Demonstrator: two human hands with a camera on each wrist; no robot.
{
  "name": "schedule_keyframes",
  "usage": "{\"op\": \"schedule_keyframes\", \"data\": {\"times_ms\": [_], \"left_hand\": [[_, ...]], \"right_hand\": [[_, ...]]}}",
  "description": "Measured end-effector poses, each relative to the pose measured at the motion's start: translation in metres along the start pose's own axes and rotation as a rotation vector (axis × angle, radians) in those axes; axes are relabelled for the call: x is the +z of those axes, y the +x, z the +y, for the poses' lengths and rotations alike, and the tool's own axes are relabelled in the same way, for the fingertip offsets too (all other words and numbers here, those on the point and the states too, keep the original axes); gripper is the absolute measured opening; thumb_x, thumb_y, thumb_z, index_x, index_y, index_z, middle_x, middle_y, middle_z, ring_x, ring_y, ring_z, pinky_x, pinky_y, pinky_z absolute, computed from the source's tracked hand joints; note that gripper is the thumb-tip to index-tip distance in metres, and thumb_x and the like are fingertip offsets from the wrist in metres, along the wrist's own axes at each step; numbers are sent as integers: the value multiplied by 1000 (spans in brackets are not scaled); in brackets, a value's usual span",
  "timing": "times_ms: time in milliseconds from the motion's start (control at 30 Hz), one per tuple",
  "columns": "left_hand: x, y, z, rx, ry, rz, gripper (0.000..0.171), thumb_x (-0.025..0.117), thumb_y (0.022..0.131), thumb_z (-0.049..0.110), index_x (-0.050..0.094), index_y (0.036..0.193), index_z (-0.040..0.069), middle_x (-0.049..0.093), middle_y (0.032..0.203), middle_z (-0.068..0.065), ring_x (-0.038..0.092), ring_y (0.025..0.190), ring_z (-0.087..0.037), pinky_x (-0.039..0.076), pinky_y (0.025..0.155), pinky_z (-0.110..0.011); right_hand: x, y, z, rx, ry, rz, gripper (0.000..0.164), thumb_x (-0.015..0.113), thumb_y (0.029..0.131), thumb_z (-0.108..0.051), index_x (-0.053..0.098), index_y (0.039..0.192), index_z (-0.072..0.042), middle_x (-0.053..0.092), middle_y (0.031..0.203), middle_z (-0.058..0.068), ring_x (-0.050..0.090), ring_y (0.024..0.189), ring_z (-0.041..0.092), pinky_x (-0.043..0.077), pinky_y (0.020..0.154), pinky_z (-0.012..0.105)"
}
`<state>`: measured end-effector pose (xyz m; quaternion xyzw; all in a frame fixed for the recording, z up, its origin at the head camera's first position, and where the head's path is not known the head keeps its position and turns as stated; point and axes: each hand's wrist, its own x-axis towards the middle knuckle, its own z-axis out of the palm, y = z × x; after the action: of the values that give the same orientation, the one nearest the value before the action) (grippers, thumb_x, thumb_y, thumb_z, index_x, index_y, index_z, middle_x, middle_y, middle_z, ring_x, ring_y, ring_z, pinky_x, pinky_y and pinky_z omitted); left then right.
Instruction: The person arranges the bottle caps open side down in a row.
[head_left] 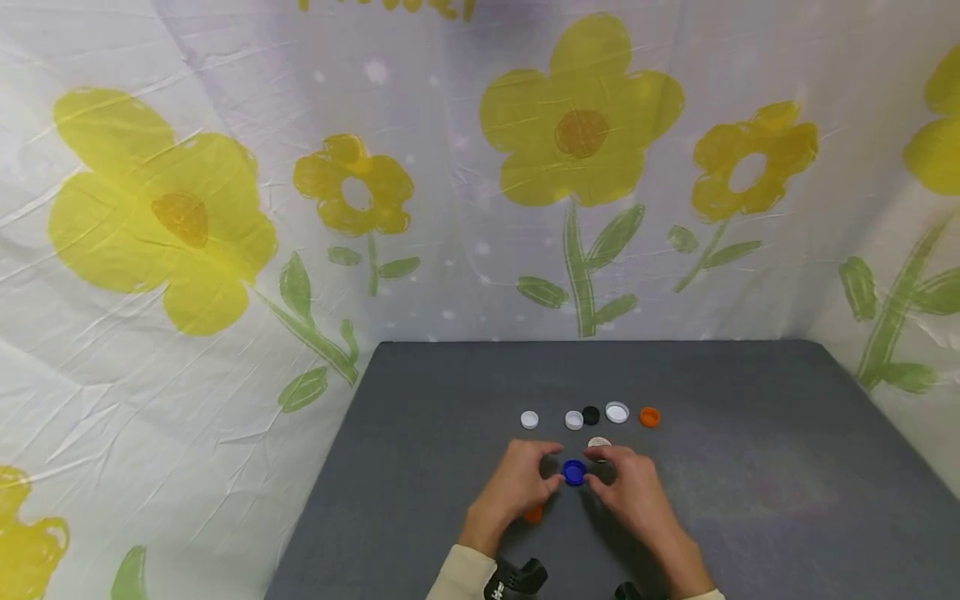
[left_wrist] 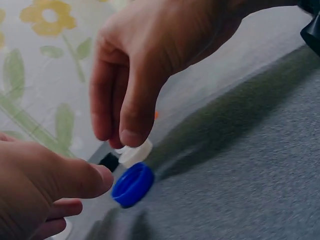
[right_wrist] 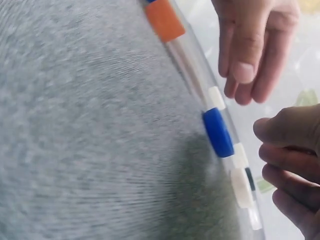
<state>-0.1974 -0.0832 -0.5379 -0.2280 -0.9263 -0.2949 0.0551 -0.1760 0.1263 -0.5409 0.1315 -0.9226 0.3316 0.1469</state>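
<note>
- A blue cap (head_left: 574, 472) lies on the gray table (head_left: 420, 433) between both hands, its hollow side facing up inside a raised rim.
- The left hand (head_left: 517, 477) is loosely bent, thumb parted from the fingers, thumb tip just beside the cap.
- The right hand (head_left: 633, 487) mirrors it, thumb and fingers apart in a loose curve, the thumb near the cap's other side.
- A pale cap (head_left: 598, 443) sits partly hidden behind the right fingers.
- An orange piece (head_left: 533, 514) lies partly covered by the left hand.
- Farther back, an orange cap (head_left: 649, 417) and a larger white cap (head_left: 617, 412) show their shallow hollows.
</note>
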Motion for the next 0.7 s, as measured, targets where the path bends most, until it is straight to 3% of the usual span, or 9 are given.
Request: {"op": "schedule_keyframes", "data": {"times_ms": [67,167,333,467,700], "left_hand": [[7,2,-4,20,-11,8,41,91,87,15,81,125,7,84,119,-6,78,112,-19,62,101,-34],[29,6,-22,60,17,33,39,91,86,18,83,123,11,84,114,-2,79,106,-16,63,95,-33],[57,12,-41,60,24,43,38,93,84,20,83,121,14,85,110,0,79,99,-15,64,89,-33],[57,11,-34,6,-4,45,36,95,83,20,85,118,17,85,108,2,79,99,-12,64,90,-33],[25,5,0,-39,-9,50,28,94,85,13,86,112,16,85,105,0,79,97,-11,64,89,-31]], "right_hand": [[2,-1,1,21,-13,-18,37,95,78,-4,84,113,-10,84,109,8,79,107,34,62,95,55],[4,-2,1,45,-24,-40,36,95,79,-4,84,113,-9,83,107,8,79,105,35,61,94,55],[6,-3,2,49,-51,-48,35,94,78,-5,84,110,-9,83,102,9,78,99,37,61,89,57],[9,-4,2,49,-73,-45,32,95,77,-6,84,107,-10,82,97,9,76,92,36,60,86,57],[12,-4,4,61,-87,-45,29,96,77,-7,83,103,-12,81,94,7,76,89,35,60,84,55]]}}
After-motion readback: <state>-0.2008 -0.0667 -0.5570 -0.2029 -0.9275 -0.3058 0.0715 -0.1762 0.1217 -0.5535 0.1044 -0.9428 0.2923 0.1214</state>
